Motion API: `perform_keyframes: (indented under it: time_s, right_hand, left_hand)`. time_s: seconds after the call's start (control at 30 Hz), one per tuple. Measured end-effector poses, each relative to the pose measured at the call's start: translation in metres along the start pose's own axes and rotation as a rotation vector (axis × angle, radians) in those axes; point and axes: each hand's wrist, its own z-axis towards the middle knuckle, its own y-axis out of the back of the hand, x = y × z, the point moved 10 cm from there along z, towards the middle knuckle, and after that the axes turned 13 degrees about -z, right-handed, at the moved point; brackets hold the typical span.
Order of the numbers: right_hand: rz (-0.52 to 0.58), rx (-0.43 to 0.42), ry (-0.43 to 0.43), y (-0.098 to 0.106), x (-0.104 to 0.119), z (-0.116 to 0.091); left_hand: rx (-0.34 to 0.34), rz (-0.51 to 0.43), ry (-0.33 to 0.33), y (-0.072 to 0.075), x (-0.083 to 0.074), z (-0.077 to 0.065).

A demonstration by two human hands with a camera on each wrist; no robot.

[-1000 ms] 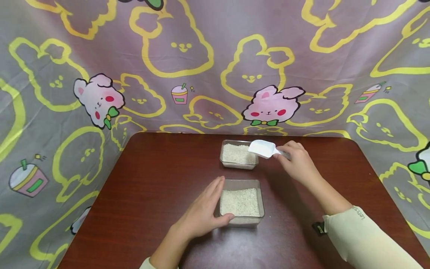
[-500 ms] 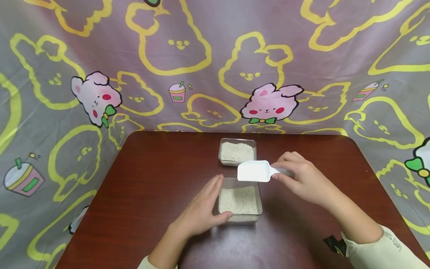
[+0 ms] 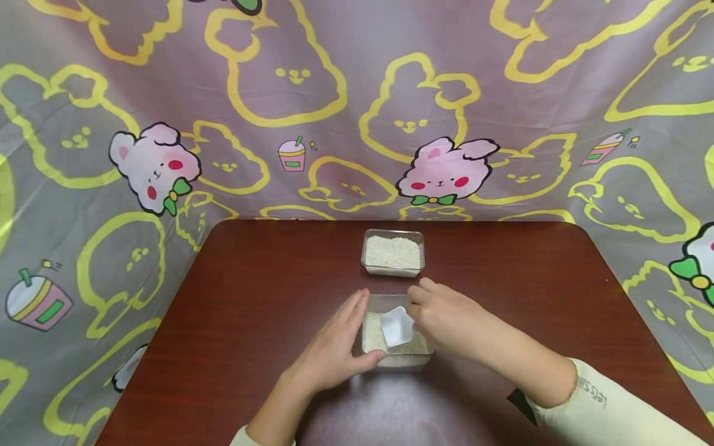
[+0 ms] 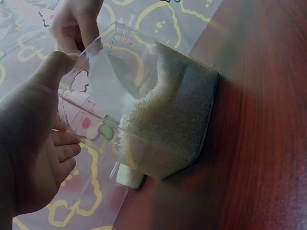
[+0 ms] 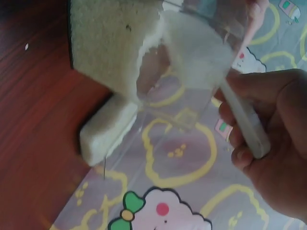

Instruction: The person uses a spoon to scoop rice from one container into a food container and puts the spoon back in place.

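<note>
A clear rectangular container [image 3: 397, 364] of rice [image 4: 163, 115] stands nearest me on the table. Along its left side lie the straight fingers of my left hand [image 3: 334, 350], the thumb reaching to its near corner. My right hand [image 3: 449, 319] grips the handle of a white scoop [image 3: 397, 328] over the container's right side. The scoop is tilted, its blade dipping inside the container walls at the rice. In the right wrist view, fingers and thumb wrap the scoop handle [image 5: 247, 120]. The rice surface slopes unevenly beside the blade.
Behind it stands a second, smaller clear container [image 3: 393, 271] of rice. The dark red wooden table [image 3: 268, 279] ends at a printed curtain [image 3: 334, 111] at the back and sides. A small black piece [image 3: 522, 406] hangs at my right sleeve. One pale speck [image 5: 26, 46] lies on the table.
My right hand has brought the scoop back from beside the far container and down into the near one, turning it from level to tilted. My left hand stays at the near container.
</note>
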Motion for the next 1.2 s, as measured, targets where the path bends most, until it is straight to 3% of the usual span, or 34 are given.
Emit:
perform_keyframes:
  time_s: [0.17, 0.43, 0.73, 1.0, 1.2]
  right_hand:
    - [-0.062, 0.038, -0.003, -0.012, 0.010, 0.006]
    - [0.064, 0.081, -0.012, -0.033, 0.017, 0.008]
    - [0.190, 0.022, -0.007, -0.037, 0.020, 0.008]
    - [0.369, 0.022, -0.100, -0.030, 0.002, -0.002]
    - [0.457, -0.081, -0.153, -0.023, -0.014, -0.020]
  left_hand:
    - [-0.002, -0.002, -0.001, 0.000, 0.000, -0.001]
    - [0.003, -0.013, -0.002, -0.001, -0.001, -0.001]
    - [0.002, -0.004, 0.002, -0.002, 0.001, -0.002]
    - [-0.003, -0.014, -0.002, -0.001, 0.000, -0.001]
    - [-0.007, -0.010, -0.020, 0.000, -0.001, 0.000]
